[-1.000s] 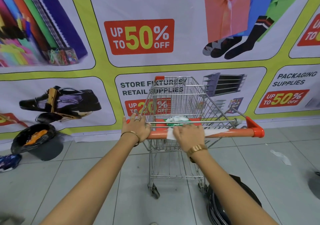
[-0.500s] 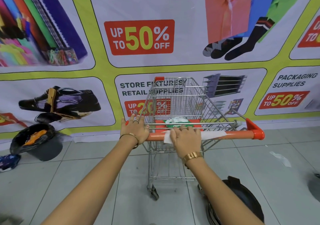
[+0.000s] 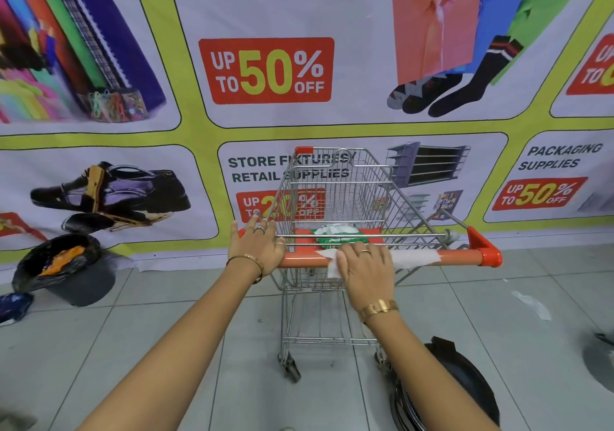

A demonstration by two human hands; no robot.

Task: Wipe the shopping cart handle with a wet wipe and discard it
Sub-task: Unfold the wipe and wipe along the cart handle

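A small wire shopping cart (image 3: 335, 191) stands in front of me with an orange handle (image 3: 458, 257) across its near end. My left hand (image 3: 255, 248) grips the handle's left end. My right hand (image 3: 365, 266) presses a white wet wipe (image 3: 415, 258) flat along the middle of the handle, and the wipe sticks out on both sides of the hand. A green and white wipes pack (image 3: 339, 233) lies on the cart's orange seat flap just behind the handle.
A black bin with a black liner (image 3: 71, 271) and orange rubbish stands on the tiled floor at the left, by the banner wall. A dark bag (image 3: 461, 384) lies at the cart's near right wheel. A scrap of white paper (image 3: 531, 304) lies on the floor at the right.
My right hand has slid the wipe a little to the left along the handle. My left hand has stayed on the handle's left end.
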